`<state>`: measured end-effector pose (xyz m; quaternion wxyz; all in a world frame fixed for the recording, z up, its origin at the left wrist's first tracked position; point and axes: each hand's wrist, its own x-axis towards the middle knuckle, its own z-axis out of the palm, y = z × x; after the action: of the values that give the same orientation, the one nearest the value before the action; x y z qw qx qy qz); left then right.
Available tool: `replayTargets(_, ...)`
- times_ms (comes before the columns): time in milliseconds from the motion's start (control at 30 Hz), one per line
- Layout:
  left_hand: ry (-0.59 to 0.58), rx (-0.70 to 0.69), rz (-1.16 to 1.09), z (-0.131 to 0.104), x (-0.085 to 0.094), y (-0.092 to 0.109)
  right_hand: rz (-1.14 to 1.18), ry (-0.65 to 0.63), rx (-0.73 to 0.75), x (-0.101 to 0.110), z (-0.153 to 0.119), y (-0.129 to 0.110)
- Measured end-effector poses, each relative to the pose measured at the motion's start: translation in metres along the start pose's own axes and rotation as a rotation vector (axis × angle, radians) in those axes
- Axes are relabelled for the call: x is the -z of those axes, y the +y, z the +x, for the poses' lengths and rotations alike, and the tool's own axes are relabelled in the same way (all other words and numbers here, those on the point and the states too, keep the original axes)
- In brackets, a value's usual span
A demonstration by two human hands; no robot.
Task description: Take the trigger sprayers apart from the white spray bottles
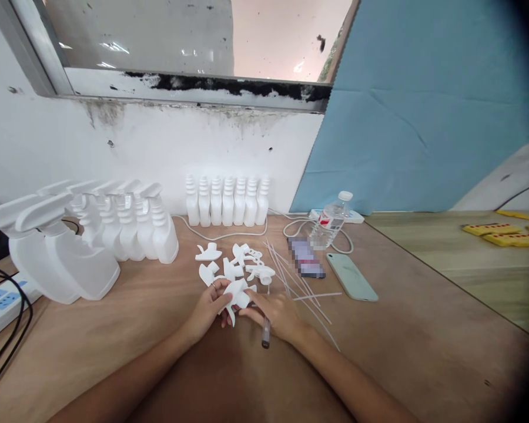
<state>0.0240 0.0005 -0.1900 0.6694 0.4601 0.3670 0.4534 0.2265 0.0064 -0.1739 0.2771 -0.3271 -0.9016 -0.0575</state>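
Note:
A white spray trigger head [237, 292] is between my two hands, just above the wooden table. My left hand [211, 308] pinches its left side, and a ring shows on one finger. From the right, my right hand [275, 312] has its fingers closed on the same piece. A pen [265, 335] with a clear barrel sticks out below my right palm; whether it is gripped or just lies under the hand I cannot tell. Just beyond my fingers lie several loose white trigger parts, among them one trigger piece [209, 252] and a nozzle piece [261, 273].
Thin white tubes [308, 288] fan out to the right, near a phone [306, 257], a pale green phone [351, 277] and a water bottle [330, 223]. White bottles [229, 202] line the wall. Bottles with long tops [79, 264] and a power strip [4, 302] stand left.

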Motion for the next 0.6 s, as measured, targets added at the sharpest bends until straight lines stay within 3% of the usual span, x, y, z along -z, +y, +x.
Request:
replayTargets(133, 0.033, -0.017, -0.139, 0.001, 0.002, 0.004, 0.024, 0.108, -0.178, 0.005, 0.004, 0.009)
replayTargets(267, 0.016, -0.015, -0.334, 0.000, 0.003, 0.013, -0.032, 0.240, -0.403, 0.010, 0.008, 0.038)
replayTargets(433, -0.001, 0.036, -0.426, -0.002, 0.002, 0.019, -0.143, 0.287, -0.410, 0.014, 0.011, 0.073)
replayTargets(500, 0.005, 0.028, -0.406, -0.003, 0.002, 0.019, -0.123, 0.323, -0.402, 0.019, 0.011, 0.073)
replayTargets(600, 0.008, 0.011, -0.339, -0.004, 0.003, 0.018, 0.082, 0.375, -0.427, 0.027, 0.009, 0.054)
